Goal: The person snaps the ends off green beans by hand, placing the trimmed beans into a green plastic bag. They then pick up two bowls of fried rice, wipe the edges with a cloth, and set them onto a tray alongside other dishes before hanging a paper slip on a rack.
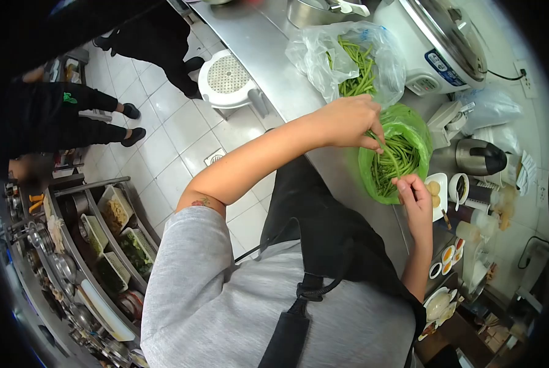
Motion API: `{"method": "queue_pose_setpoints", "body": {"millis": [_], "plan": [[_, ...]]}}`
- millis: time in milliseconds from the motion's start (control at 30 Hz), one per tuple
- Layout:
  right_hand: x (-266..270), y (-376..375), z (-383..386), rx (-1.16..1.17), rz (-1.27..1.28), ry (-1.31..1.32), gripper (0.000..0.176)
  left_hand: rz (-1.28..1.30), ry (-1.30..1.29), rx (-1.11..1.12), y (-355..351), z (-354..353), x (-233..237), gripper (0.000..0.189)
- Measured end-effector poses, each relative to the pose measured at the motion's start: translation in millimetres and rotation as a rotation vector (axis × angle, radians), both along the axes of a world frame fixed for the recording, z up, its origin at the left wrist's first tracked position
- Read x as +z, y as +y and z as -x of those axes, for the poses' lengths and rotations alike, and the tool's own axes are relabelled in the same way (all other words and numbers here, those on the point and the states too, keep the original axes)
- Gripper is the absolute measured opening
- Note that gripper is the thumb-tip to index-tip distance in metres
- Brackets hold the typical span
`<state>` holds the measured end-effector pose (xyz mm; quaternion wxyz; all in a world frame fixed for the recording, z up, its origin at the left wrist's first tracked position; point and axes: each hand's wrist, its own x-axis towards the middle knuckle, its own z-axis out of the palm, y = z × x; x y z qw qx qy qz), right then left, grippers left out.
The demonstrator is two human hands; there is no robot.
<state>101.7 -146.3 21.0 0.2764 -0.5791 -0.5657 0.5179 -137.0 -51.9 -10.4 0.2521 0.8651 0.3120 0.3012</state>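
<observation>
My left hand reaches over the counter, thumb and fingers pinched on one end of a green bean. The fingers of my right hand are closed at the bean's other end, so it spans between both hands. Beneath them a light green plastic bag stands open, full of green beans. Just beyond my left hand lies a clear plastic bag, open, with longer green beans in it.
A white rice cooker and a metal pot stand farther along the steel counter. Right of my hands are a white dish, a kettle and small sauce bowls. A white stool and two people in dark clothes are leftward.
</observation>
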Motion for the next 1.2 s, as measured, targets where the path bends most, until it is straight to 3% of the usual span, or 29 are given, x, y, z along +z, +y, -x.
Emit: {"method": "queue_pose_setpoints", "body": {"millis": [133, 267, 300, 400, 500, 667, 767, 867, 967, 1167, 1200], "plan": [[-4.4, 0.0, -11.3, -0.085, -0.004, 0.159, 0.012, 0.173, 0.037, -0.107, -2.1, 1.2, -2.6, 0.014], [-14.1, 5.5, -6.0, -0.363, -0.142, 0.476, 0.009, 0.256, -0.162, -0.24, -26.3, -24.5, -31.8, 0.014], [-16.4, 7.4, -6.2, -0.437, -0.171, 0.594, 0.008, 0.314, -0.115, -0.237, -36.5, -31.2, -33.3, 0.015], [-35.1, 5.8, -22.7, -0.422, -0.186, 0.639, 0.008, 0.584, -0.32, -0.207, -54.9, -51.3, -33.9, 0.016], [-55.0, -11.3, -27.0, -0.384, 0.096, 0.822, 0.014, 0.799, -0.468, -0.088, -58.1, -67.4, -27.1, 0.015], [-55.2, -24.2, -1.9, -0.253, 0.427, 0.864, 0.025, 0.96, -0.516, -0.007, -43.8, -66.7, -11.9, 0.01], [-51.3, -24.1, 4.9, -0.084, 0.337, 0.743, 0.029, 0.833, -0.411, 0.007, -39.0, -57.0, -7.5, 0.01], [-61.8, -24.8, 2.1, -0.04, 0.298, 0.756, 0.023, 0.845, -0.396, 0.091, -40.7, -57.9, 2.1, 0.014], [-55.8, -28.7, 1.2, -0.015, 0.182, 0.593, 0.02, 0.786, -0.448, 0.115, -38.3, -58.7, -3.2, 0.022], [-64.7, -27.9, -3.0, -0.46, 0.197, 1.068, 0.017, 0.718, -0.392, 0.078, -44.4, -79.0, 11.5, 0.026], [-68.3, -27.5, -4.6, -0.514, 0.2, 1.134, 0.017, 0.627, -0.275, 0.053, -48.1, -82.4, 16.1, 0.023]]}}
